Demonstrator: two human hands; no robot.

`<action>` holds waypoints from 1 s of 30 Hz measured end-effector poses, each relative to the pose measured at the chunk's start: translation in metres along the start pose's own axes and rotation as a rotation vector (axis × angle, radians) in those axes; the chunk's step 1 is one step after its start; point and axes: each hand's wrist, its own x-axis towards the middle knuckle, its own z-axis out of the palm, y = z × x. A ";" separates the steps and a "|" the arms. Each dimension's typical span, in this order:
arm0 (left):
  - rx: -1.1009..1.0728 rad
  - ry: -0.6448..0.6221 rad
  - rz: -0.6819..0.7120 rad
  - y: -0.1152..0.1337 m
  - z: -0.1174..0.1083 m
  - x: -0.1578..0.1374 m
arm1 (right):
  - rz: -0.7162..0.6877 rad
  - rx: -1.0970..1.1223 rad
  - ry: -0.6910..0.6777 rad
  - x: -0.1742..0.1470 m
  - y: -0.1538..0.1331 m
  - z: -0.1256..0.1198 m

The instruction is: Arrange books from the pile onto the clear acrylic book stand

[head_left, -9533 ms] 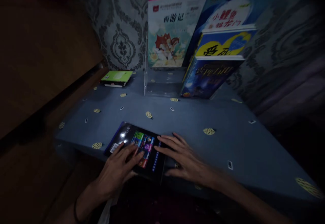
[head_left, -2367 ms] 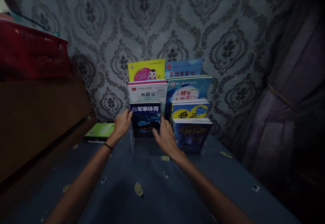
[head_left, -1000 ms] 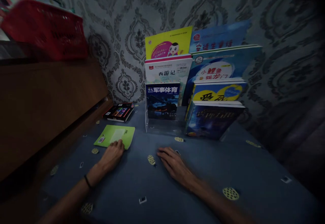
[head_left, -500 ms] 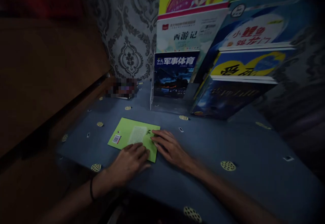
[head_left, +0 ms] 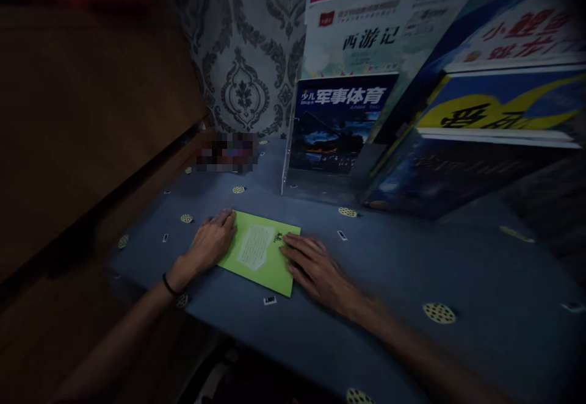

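A thin green book (head_left: 271,268) lies flat on the blue patterned tablecloth, its face showing a pale block of text and dark lettering. My left hand (head_left: 213,239) rests along the book's left edge, fingers stretched over its upper left part and hiding the barcode corner. A dark band circles that wrist. At the opposite side, my right hand (head_left: 315,266) lies open, with fingertips touching the right edge near the lettering. Neither hand lifts the book.
Behind the book, a clear rack (head_left: 286,166) holds several upright books, among them a dark blue one (head_left: 341,123) and a white-topped one (head_left: 366,38). A blurred-out item (head_left: 227,152) lies at the back left. A brown wooden cabinet (head_left: 91,111) stands left of the table.
My left hand has moved from the book's lower middle to its left edge, uncovering the text block. My right hand stays at the right edge. The view has shifted slightly.
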 end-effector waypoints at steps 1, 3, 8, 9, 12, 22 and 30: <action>0.005 0.013 0.011 0.000 0.002 0.000 | 0.005 0.012 0.006 0.001 0.000 0.001; 0.011 0.043 0.024 -0.001 0.006 0.000 | 0.025 0.039 0.021 0.005 0.000 0.002; -0.010 0.110 0.051 -0.005 0.015 0.000 | 0.133 -0.002 -0.008 0.019 -0.002 0.002; -0.012 0.112 0.056 -0.005 0.016 0.000 | 0.169 -0.021 -0.010 0.020 -0.002 0.001; 0.013 0.095 0.064 -0.004 0.013 -0.001 | 0.262 -0.022 0.003 0.021 0.001 -0.001; -0.042 0.042 0.264 0.039 0.004 0.015 | 0.303 0.232 0.106 0.015 0.019 0.004; -0.062 -0.019 0.379 0.085 -0.004 0.030 | 0.453 0.601 0.124 0.014 0.021 -0.008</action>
